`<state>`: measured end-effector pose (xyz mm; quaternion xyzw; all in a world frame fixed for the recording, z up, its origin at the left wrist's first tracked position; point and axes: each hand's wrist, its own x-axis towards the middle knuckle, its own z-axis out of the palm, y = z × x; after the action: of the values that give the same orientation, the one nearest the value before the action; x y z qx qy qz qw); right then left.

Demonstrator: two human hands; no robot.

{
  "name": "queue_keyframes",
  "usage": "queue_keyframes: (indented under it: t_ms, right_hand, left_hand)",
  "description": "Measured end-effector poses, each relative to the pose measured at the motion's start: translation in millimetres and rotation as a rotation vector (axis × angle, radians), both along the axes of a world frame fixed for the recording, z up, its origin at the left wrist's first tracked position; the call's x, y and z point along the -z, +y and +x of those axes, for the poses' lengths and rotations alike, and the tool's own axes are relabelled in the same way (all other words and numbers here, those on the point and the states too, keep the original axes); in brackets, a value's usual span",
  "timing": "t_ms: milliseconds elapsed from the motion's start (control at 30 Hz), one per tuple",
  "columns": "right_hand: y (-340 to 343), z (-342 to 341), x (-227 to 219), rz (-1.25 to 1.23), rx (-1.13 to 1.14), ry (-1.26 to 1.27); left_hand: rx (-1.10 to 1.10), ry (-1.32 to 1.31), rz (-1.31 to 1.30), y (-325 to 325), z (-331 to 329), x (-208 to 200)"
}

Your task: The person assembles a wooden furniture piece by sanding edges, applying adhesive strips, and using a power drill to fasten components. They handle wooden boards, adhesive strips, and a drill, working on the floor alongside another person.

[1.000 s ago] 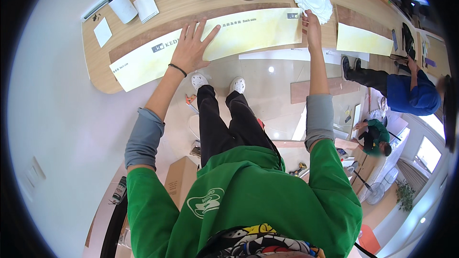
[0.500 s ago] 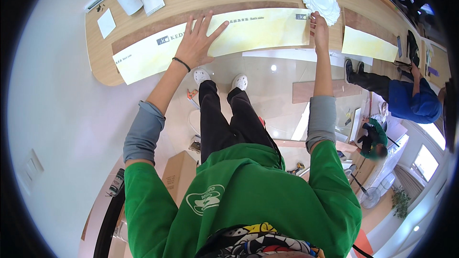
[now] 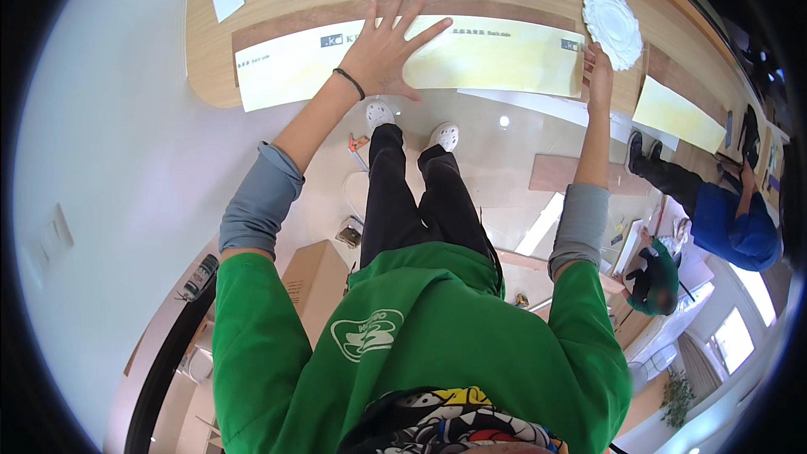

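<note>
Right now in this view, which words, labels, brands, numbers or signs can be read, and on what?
I don't copy wording; print stands here:
Pale yellow strip: dark logo blocks and small lettering, partly covered by the left hand.
Green sweatshirt: white emblem with lettering.
Cardboard box: too small to read.
Canister: label too small to read.

Dark rectangular logos (image 3: 331, 40) and small lettering (image 3: 468, 32) ran along the pale yellow strip (image 3: 504, 65), partly under the left hand (image 3: 384, 49); a white emblem (image 3: 367, 335) marked the green sweatshirt (image 3: 479, 328); the cardboard box (image 3: 318, 279) seemingly bore print (image 3: 294, 289).
</note>
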<state>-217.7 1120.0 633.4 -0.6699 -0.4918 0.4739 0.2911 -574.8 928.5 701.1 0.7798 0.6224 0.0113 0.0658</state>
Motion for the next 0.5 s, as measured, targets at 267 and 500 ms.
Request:
queue_keyframes:
  t_ms: [267, 500]
  right_hand:
    - [7.1, 8.6, 2.9, -0.069, 0.011, -0.035]
    - [1.9, 1.4, -13.2, -0.081, 0.064, 0.128]
  left_hand:
    - [-0.86, -0.649, 0.999, -74.0, -83.7, -31.4]
    - [-1.724, -0.779, 0.721, -233.1, -148.7, 92.5]
